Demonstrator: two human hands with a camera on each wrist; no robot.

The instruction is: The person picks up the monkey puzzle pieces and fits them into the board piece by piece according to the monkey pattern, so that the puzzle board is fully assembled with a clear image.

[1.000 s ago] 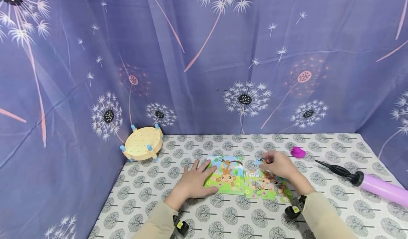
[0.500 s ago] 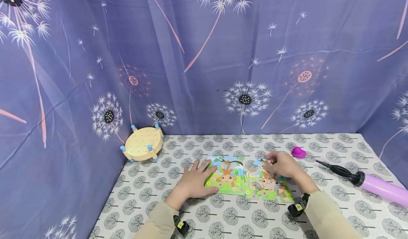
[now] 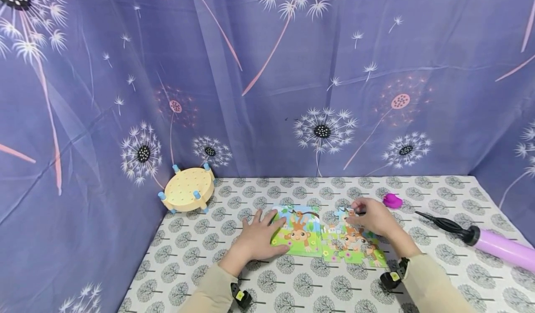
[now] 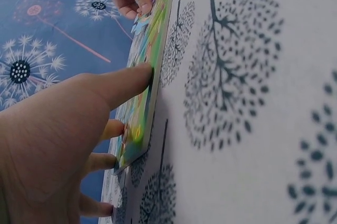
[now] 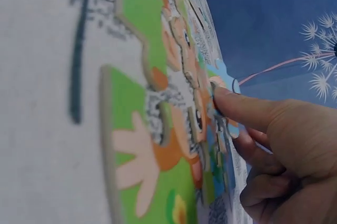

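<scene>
A monkey picture board [image 3: 301, 245] lies flat on the patterned cloth. My left hand [image 3: 256, 239] rests on its left side, fingers spread and thumb at the near edge. To the board's right, loosely joined jigsaw pieces [image 3: 354, 256] form a similar monkey picture with gaps. Over the far side of those pieces, my right hand [image 3: 373, 216] pinches a light blue jigsaw piece [image 5: 226, 72] between thumb and fingers. In the right wrist view this piece stands slightly proud of its neighbours. A green piece with a monkey's hand [image 5: 131, 155] sits at the near right corner.
An upturned yellow stool [image 3: 190, 188] with blue feet stands at the back left. Behind the right hand is a small magenta toy [image 3: 393, 201]. A lilac hand pump [image 3: 501, 248] with a black nozzle lies at the right. Dandelion-print curtains [image 3: 267, 118] wall the table.
My right hand has shifted slightly right and the piece in its fingers has come down closer to the other pieces. The left hand stays on the board.
</scene>
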